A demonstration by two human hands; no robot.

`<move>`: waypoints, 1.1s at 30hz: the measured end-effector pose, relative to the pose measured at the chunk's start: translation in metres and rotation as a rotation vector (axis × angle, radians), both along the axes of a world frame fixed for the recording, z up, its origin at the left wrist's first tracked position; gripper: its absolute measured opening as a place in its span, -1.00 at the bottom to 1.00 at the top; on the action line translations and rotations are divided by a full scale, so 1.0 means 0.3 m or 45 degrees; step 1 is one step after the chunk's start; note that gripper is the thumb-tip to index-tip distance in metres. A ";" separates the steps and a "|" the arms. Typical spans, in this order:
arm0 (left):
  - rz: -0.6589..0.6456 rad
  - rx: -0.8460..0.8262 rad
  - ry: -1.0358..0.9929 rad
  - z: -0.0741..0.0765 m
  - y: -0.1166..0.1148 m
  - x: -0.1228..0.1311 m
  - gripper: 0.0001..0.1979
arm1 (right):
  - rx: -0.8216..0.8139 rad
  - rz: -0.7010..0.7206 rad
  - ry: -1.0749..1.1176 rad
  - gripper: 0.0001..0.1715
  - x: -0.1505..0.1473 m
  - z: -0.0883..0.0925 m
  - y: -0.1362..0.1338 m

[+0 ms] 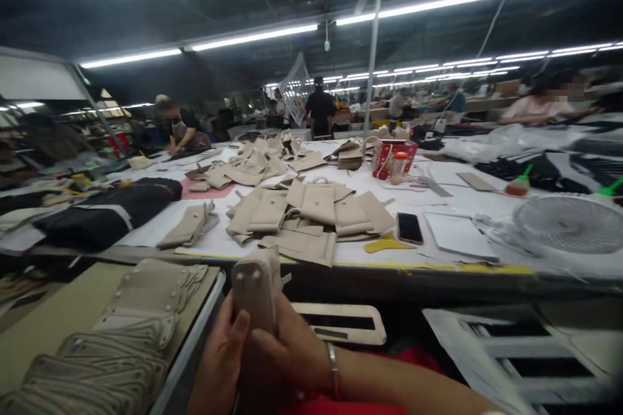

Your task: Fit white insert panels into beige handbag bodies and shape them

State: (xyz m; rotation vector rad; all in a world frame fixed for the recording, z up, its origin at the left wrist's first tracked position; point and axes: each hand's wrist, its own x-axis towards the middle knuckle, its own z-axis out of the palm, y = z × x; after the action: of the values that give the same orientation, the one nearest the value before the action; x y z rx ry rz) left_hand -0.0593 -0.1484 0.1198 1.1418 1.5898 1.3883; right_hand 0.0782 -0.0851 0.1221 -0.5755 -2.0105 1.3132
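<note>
In front of my body, below the table edge, I hold a taupe leather pouch (254,292) upright between both hands. My left hand (220,353) is closed round its left side, thumb on the near face. From the right, my right hand (296,340), with a silver bracelet at the wrist, grips the same pouch. Two small studs show near its top; its lower part is dark and blurred. Beyond it on the table lies a heap of beige pouches (311,207) with flaps and snaps. To my left, flat studded leather pieces (92,356) are stacked on a board.
A black wrapped bundle (111,211) lies on the table (160,220) at left. A phone (409,228), a white pad (460,235), a red box (393,157) and a round fan (569,224) are at right. Several people work farther back.
</note>
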 end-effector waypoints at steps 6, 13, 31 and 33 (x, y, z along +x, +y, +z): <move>-0.033 0.078 0.239 0.115 0.080 0.142 -0.54 | -0.236 -0.306 0.106 -0.50 0.167 0.020 0.056; 0.004 0.218 0.296 0.129 0.132 0.280 -0.66 | -0.177 -0.439 0.070 -0.38 0.299 0.036 0.080; -0.860 0.299 0.076 0.282 0.240 0.292 -0.20 | -0.012 -0.112 0.023 -0.46 0.471 0.178 0.062; -0.851 0.298 0.124 0.267 0.248 0.285 -0.33 | 0.143 -0.193 -0.118 -0.50 0.477 0.175 0.052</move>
State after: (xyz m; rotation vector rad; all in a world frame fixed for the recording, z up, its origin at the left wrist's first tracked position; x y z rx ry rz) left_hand 0.0260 -0.0740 0.1998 1.7041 0.9679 1.0855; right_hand 0.2211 -0.0695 0.1746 -0.7323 -2.0562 1.0939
